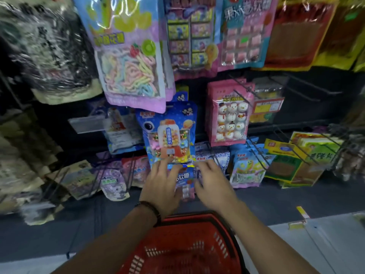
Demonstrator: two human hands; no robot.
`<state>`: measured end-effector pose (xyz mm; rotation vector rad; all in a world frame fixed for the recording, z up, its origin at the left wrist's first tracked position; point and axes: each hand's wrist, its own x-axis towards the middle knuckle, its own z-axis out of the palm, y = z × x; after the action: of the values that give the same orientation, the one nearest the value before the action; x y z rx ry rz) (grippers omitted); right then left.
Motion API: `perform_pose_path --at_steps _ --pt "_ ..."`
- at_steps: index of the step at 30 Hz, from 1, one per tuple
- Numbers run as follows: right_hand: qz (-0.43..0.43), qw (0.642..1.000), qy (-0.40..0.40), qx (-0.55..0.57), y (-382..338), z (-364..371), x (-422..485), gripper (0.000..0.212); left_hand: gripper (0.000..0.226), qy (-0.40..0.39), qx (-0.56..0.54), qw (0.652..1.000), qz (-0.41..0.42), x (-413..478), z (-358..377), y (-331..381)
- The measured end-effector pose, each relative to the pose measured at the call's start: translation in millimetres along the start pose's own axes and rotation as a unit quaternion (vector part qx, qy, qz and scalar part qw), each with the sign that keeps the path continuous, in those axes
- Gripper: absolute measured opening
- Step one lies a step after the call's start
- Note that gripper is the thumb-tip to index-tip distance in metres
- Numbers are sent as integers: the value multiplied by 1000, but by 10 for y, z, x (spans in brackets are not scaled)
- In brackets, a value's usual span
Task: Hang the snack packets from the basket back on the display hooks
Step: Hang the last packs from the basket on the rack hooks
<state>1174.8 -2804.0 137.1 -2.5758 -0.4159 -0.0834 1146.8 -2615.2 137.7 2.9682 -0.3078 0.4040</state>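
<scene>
A blue snack packet point(184, 177) with white lettering sits between my two hands in front of the lower row of display hooks. My left hand point(161, 184), with a bead bracelet on the wrist, holds its left side, fingers spread over the front and thumb below. My right hand point(212, 184) grips its right edge with curled fingers. The packet's top edge is blurred, so I cannot tell whether it is on a hook. Directly below my forearms is the red basket point(177, 246); no packets show inside the part I see.
A blue gumball-machine packet point(169, 135) hangs just above my hands, and a pink snowman packet point(229, 119) to its right. A pastel candy-strip bag point(130, 62) hangs higher up. Bare wire hooks point(304, 89) stick out at right. More packets fill the lower row on both sides.
</scene>
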Motion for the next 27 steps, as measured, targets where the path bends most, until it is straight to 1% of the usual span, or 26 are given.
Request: perform_pose_path --at_steps 2,6,9,11,16,20,27 --pt "-24 998 30 -41 -156 -66 115 65 77 -8 6 1000 -22 55 -110 -82" --pt "-59 990 36 -124 -389 -75 288 88 95 5 13 999 -47 186 -179 -194" --pt "-63 987 28 -145 -447 -22 401 98 107 -3 26 997 -70 309 -174 -257" --pt "-55 988 16 -145 -454 10 477 102 112 -21 34 996 -82 373 -160 -296" --pt "-63 991 18 -115 -440 51 684 104 114 -15 30 996 -84 517 -110 -376" --pt "-73 988 41 -132 -411 21 869 104 115 -11 28 996 -85 672 -59 -428" --pt "-69 988 32 -137 -374 -28 1090 105 114 -11 11 995 -101 851 29 -435"
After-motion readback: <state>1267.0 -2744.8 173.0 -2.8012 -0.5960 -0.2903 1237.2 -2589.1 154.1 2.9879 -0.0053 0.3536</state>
